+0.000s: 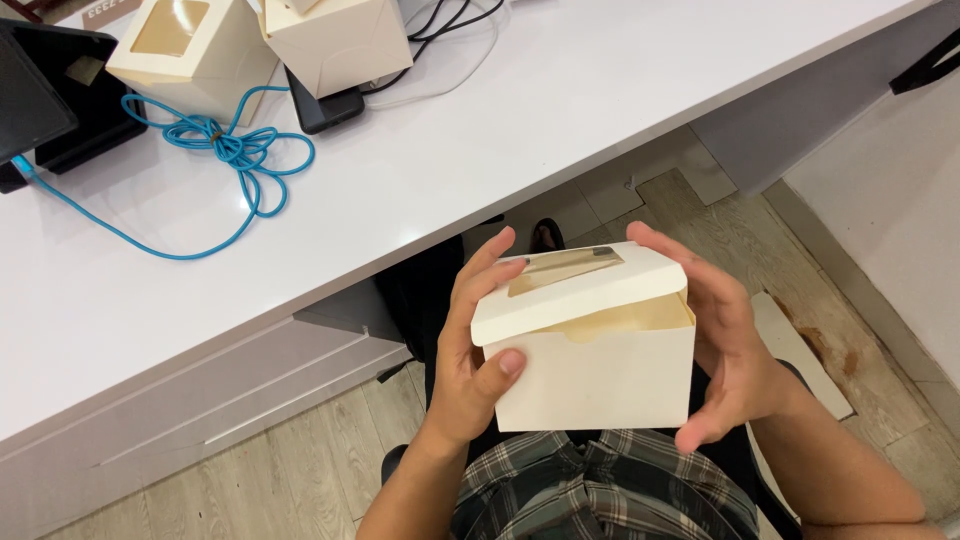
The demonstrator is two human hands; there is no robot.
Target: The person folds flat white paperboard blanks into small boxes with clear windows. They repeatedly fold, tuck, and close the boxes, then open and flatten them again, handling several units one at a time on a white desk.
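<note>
A small cream cardboard box (590,375) with a clear window in its lid is held over my lap, below the table edge. Its lid sits partly down, with a gap showing along the front. My left hand (475,350) grips the box's left side, thumb on the front wall and fingers on the lid's edge. My right hand (722,340) cups the right side, fingers curled over the lid's far corner.
A white table (450,150) fills the upper left. On it stand two more cream boxes (190,55) (335,40), a coiled blue cable (235,150), a black device (55,90) and dark cords. Wooden floor and flat cardboard (800,350) lie at the right.
</note>
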